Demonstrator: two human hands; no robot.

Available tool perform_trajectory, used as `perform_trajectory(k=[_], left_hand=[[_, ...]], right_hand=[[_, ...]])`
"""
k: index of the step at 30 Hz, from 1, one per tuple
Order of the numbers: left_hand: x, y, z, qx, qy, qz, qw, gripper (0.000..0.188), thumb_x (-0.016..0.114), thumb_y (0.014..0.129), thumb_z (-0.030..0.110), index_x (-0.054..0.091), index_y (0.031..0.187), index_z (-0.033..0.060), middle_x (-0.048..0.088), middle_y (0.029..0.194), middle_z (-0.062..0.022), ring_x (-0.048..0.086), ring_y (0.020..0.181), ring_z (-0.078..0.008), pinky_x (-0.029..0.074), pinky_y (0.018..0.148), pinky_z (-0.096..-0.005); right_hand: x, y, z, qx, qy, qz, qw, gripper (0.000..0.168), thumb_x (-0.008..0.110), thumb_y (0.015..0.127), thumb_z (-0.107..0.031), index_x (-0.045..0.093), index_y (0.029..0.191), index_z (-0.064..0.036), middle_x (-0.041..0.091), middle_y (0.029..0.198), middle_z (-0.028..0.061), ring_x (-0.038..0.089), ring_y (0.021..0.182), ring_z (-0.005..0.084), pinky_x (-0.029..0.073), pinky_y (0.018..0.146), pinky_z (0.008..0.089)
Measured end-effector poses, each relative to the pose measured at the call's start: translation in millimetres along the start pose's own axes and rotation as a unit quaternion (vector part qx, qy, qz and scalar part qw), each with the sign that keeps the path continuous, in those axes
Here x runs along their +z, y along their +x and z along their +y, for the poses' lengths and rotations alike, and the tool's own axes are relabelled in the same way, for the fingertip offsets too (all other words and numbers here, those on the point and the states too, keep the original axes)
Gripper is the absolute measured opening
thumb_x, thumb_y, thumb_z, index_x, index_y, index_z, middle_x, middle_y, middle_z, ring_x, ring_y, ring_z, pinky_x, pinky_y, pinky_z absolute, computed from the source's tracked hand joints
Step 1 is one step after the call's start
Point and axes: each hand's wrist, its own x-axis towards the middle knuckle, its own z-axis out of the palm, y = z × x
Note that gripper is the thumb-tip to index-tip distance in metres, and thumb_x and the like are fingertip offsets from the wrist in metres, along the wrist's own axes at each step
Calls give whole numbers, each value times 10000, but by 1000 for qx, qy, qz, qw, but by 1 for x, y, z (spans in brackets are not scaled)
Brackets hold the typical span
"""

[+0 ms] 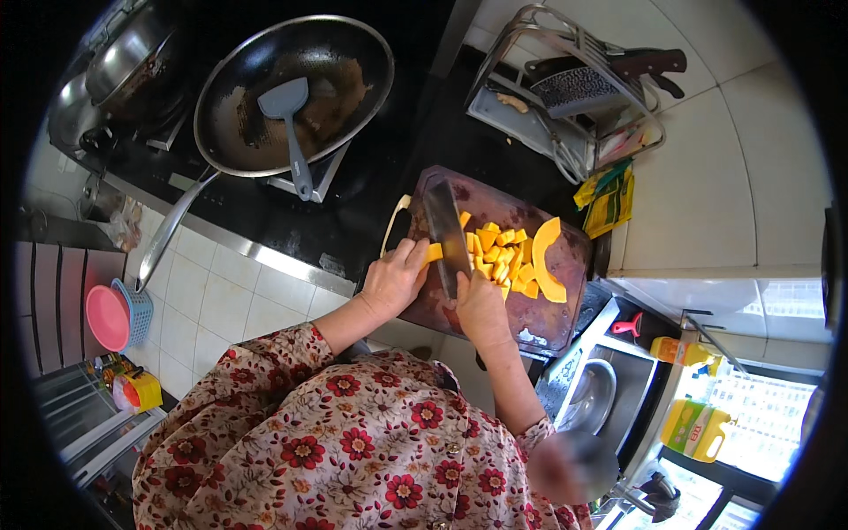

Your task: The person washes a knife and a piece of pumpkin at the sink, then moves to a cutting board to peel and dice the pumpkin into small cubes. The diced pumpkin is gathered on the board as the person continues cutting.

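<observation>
My right hand [478, 310] grips a cleaver [446, 228], its broad blade lying across a dark reddish cutting board [430, 301]. Left of the blade, my left hand [395, 278] holds a short orange piece of pumpkin [433, 252] between its fingers. Right of the blade is a pile of cut pumpkin chunks [505, 255], and beside the pile lies a curved pumpkin slice [547, 260]. The cleaver's handle is mostly hidden in my right hand.
A wok [218, 126] with a grey spatula [297, 142] stands on the stove at upper left. Behind the board are a metal knife rack [513, 30] and a yellow packet [613, 202]. A sink [629, 391] holding a steel bowl [595, 397] is at right.
</observation>
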Motion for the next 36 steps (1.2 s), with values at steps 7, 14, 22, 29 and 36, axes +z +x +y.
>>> perform_trajectory(k=[7, 14, 22, 29, 36], left_hand=[[9, 15, 1, 56, -11, -18, 998, 444, 633, 828, 154, 506, 1233, 26, 552, 1005, -119, 638, 805, -273, 540, 660, -361], [-5, 0, -1, -69, -204, 22, 976, 405, 701, 805, 88, 556, 1173, 0, 570, 1113, -141, 628, 636, -183, 516, 588, -265], [14, 9, -7, -41, -261, 92, 960, 185, 696, 789, 13, 623, 959, 0, 613, 933, -102, 628, 645, -184, 511, 560, -238], [8, 6, 4, -86, -232, 107, 963, 204, 675, 791, 45, 587, 974, 26, 585, 940, -118, 630, 744, -268, 529, 623, -302], [11, 7, 2, -131, -272, 77, 950, 141, 671, 792, 55, 575, 889, 21, 566, 859, -108, 611, 700, -268, 505, 595, -318]], right_hand=[[-36, -8, 10, 8, 30, 89, 996, 317, 507, 940, -255, 570, 865, 47, 589, 679, 319, 607, 684, 481, 509, 603, 519], [-39, -28, -14, 19, -13, 29, 999, 268, 525, 937, -213, 552, 881, 47, 575, 693, 326, 583, 681, 496, 473, 579, 532], [-15, -4, -3, -14, -14, 3, 1000, 333, 502, 945, -267, 568, 829, 38, 610, 682, 292, 623, 670, 464, 519, 618, 510], [-14, -9, -16, 10, -13, 40, 999, 298, 524, 932, -229, 562, 904, 65, 587, 687, 320, 593, 689, 509, 488, 591, 543], [-36, -28, -30, 13, -83, -19, 996, 291, 501, 943, -279, 545, 872, 0, 618, 656, 258, 635, 647, 442, 530, 591, 506]])
